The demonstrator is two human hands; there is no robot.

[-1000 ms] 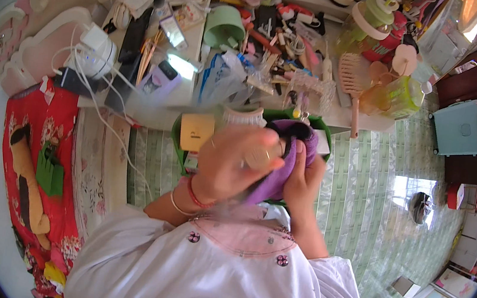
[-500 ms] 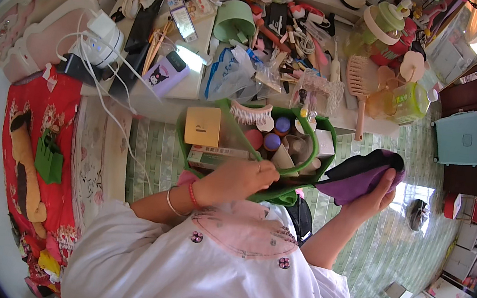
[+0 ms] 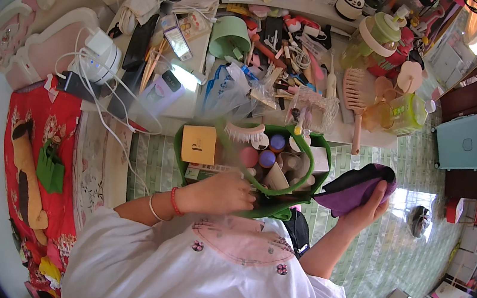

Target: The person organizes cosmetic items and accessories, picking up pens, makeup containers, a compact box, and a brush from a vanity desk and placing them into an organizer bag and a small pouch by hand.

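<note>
A green tote bag (image 3: 178, 168) full of small goods is in front of me, below the table edge. My left hand (image 3: 222, 194) is closed at the bag's near edge, beside the end of its green loop handle (image 3: 309, 173); the fingertips are partly hidden. To the right, my right hand (image 3: 366, 208) grips a purple and black fabric piece (image 3: 353, 195), whose left tip reaches toward the bag's rim. Inside the bag are a yellow box (image 3: 199, 144), a pink brush (image 3: 244, 132), purple-capped containers (image 3: 276, 142) and a white box (image 3: 318, 159).
A cluttered table (image 3: 366, 140) stands beyond the bag, with a green cup (image 3: 229, 38), a pink comb (image 3: 355, 89) and a green-lidded bottle (image 3: 379, 41). White cables (image 3: 129, 153) hang off its left. A blue suitcase (image 3: 460, 146) stands at right; a small green bag (image 3: 50, 171) lies left.
My left hand has moved left and toward me, and the bag's handle has shifted with it. My right hand and the fabric piece have come slightly left and nearer.
</note>
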